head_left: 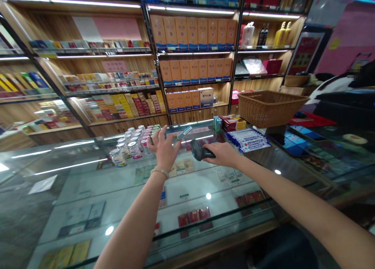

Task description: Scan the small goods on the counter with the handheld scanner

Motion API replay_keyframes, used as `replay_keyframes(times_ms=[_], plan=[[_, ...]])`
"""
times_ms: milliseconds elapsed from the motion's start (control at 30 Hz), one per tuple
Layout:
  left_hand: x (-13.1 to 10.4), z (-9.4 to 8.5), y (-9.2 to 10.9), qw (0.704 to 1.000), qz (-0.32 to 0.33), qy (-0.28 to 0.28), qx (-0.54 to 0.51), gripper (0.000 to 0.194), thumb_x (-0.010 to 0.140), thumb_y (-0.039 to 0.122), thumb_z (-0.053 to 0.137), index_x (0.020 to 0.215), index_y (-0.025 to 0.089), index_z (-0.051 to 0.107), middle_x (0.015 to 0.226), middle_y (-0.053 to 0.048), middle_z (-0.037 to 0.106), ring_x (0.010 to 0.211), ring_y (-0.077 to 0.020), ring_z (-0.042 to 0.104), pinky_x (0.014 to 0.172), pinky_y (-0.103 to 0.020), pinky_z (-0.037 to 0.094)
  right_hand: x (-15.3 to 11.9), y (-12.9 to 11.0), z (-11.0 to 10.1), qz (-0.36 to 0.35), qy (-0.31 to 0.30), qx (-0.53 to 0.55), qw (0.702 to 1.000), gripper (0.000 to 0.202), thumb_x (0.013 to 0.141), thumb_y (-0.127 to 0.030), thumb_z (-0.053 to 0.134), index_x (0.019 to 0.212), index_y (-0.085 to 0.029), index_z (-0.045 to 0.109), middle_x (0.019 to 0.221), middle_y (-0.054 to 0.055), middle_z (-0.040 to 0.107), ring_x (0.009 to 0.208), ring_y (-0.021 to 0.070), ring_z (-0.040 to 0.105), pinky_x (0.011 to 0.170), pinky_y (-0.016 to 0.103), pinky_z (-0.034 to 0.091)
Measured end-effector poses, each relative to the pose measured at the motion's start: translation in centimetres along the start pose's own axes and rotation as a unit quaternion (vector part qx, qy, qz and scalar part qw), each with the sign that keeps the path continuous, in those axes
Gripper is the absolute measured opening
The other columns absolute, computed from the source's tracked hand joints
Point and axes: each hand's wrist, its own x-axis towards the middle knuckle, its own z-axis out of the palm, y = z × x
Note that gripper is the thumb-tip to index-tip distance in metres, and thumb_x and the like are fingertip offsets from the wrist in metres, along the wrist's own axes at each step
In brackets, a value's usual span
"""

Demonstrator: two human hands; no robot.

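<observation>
My left hand (165,150), with a beaded bracelet on the wrist, is raised over the glass counter with several fingers spread. A slim green and white stick pack (184,133) slants up from beside its thumb, apparently held at its lower end; the exact grip is partly hidden. My right hand (224,154) is wrapped round the handle of a black handheld barcode scanner (197,150). The scanner's head points left, towards my left hand, a little below the pack.
Clear jars with white lids (133,144) stand left of my hands. Blue-white packets (247,139), red and yellow boxes (233,123) and a wicker basket (271,107) are to the right. Stocked shelves (193,52) line the back. A person's sleeve (331,85) shows at far right.
</observation>
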Motion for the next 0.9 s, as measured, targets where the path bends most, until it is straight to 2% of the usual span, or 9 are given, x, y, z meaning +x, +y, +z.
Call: replay_keyframes(times_ms=[200,467,700,900], plan=[[-0.1,0.2,-0.2,1.0,0.01,-0.001,0.014,0.012,0.085,0.029,0.075,0.096,0.024,0.075,0.157,-0.011,0.052,0.149,-0.0368,0.038,0.128,-0.064,0.015,0.7,-0.2,0.9,-0.014,-0.003,-0.006,1.0,0.047,0.096,-0.051,0.065,0.131,-0.019,0.066,0.114,0.013,0.078,0.105,0.0287,0.074,0.081,0.033,0.053],[-0.2,0.0,0.3,1.0,0.021,-0.003,0.01,0.009,0.086,0.032,0.073,0.094,0.026,0.074,0.156,-0.01,0.053,0.149,-0.0367,0.037,0.128,-0.065,0.014,0.3,0.0,1.5,-0.034,0.011,0.014,0.999,0.045,0.095,-0.049,0.067,0.129,-0.02,0.067,0.116,0.011,0.076,0.108,0.027,0.07,0.084,0.034,0.053],[-0.3,0.3,0.3,0.999,0.039,-0.013,0.012,0.012,0.087,0.032,0.071,0.096,0.025,0.074,0.158,-0.01,0.05,0.149,-0.0358,0.037,0.129,-0.061,0.018,0.0,0.6,2.0,-0.04,0.022,0.02,0.999,0.051,0.097,-0.056,0.063,0.132,-0.019,0.065,0.116,0.013,0.072,0.108,0.0272,0.066,0.083,0.034,0.051],[-0.3,0.4,0.6,0.999,0.037,-0.011,0.008,0.011,0.085,0.03,0.073,0.095,0.025,0.074,0.157,-0.009,0.052,0.148,-0.0365,0.039,0.128,-0.063,0.016,0.0,0.7,2.2,-0.06,0.043,0.008,0.997,0.057,0.098,-0.062,0.058,0.131,-0.016,0.066,0.121,0.015,0.069,0.109,0.0289,0.063,0.09,0.04,0.047]])
